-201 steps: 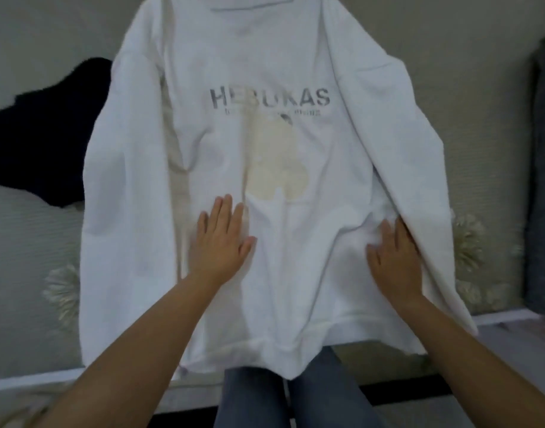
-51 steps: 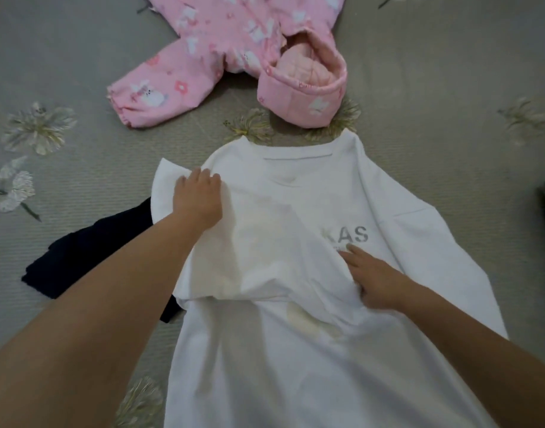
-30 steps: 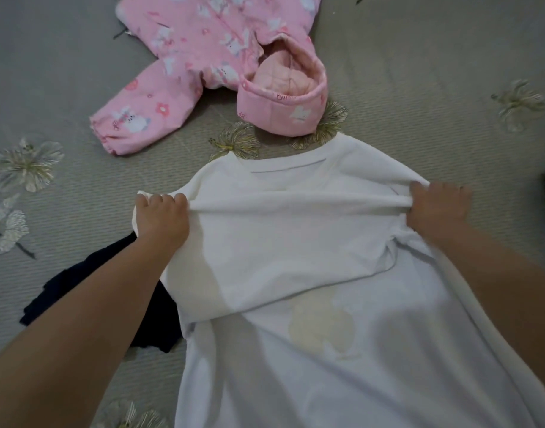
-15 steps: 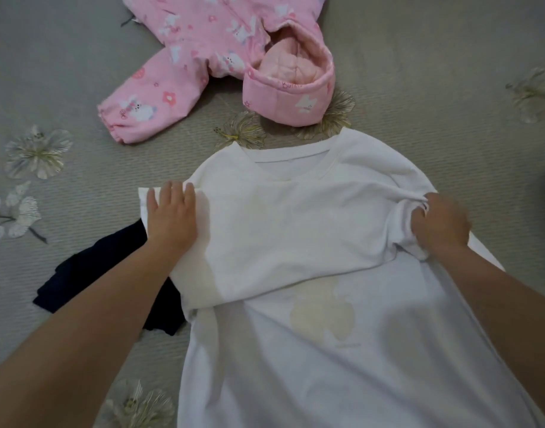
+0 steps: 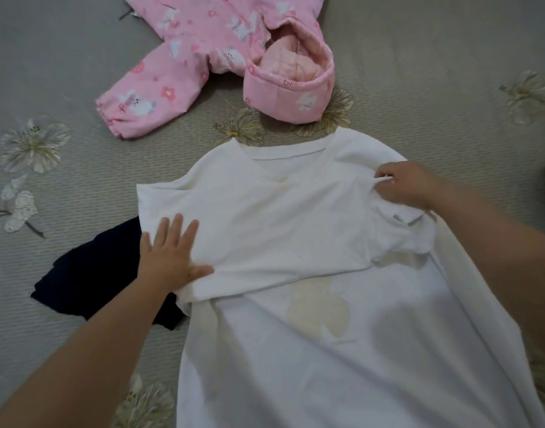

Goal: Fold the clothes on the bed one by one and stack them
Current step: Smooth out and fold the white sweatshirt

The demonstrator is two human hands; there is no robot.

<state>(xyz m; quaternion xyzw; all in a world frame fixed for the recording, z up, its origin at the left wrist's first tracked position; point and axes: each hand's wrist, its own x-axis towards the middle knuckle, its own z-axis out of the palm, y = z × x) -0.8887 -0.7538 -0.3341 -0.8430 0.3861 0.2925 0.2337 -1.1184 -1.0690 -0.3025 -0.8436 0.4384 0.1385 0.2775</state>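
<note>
Left hand [image 5: 172, 257] flat on sweatshirt [image 5: 296, 242]; right hand [image 5: 404, 186] pinching it.

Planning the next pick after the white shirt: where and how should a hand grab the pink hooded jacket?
Probably the sleeve of the pink hooded jacket: it lies flat and alone on the bedspread, cuff pointing near-left, bare cover around it. Come from above on that side and pinch across the cuff. The hood stands bulky and open, close to the white shirt.

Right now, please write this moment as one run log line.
step: folding white sweatshirt | left hand: flat on folded sleeve | right hand: pinches cuff | pink hooded jacket, dark garment: unfolded
</note>
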